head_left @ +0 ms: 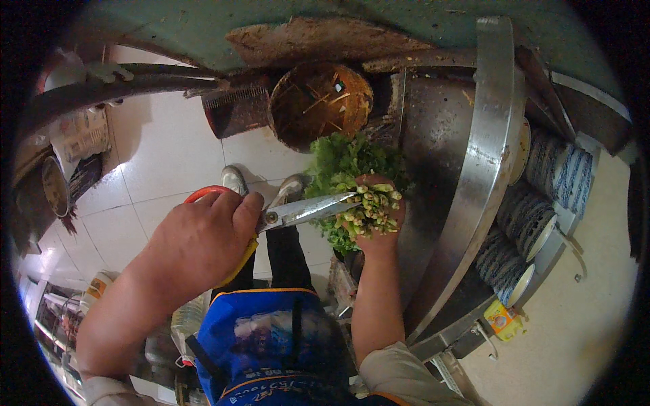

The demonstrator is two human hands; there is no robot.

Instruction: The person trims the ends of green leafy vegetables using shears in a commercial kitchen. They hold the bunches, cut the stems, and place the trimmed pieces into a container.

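My left hand (203,237) is closed round the handles of a pair of scissors (298,211), whose red loop shows above the fingers. The metal blades point right and reach the cut stem ends of a bunch of leafy green herbs, like coriander (349,155). I cannot tell whether the blades are apart at the tips. Wrapped round the bunch, my right hand (389,227) keeps the pale stem ends turned up toward me, while the leaves spread out beyond and below it. Most of the right fingers are hidden by the stems.
A round, dirty bin (274,111) with scraps inside stands beyond the herbs, a dustpan (237,111) beside it. To the right, a metal table edge (484,149) curves past my forearm. Stacked patterned bowls (525,227) sit farther right. My shoes (233,179) rest on white floor tiles.
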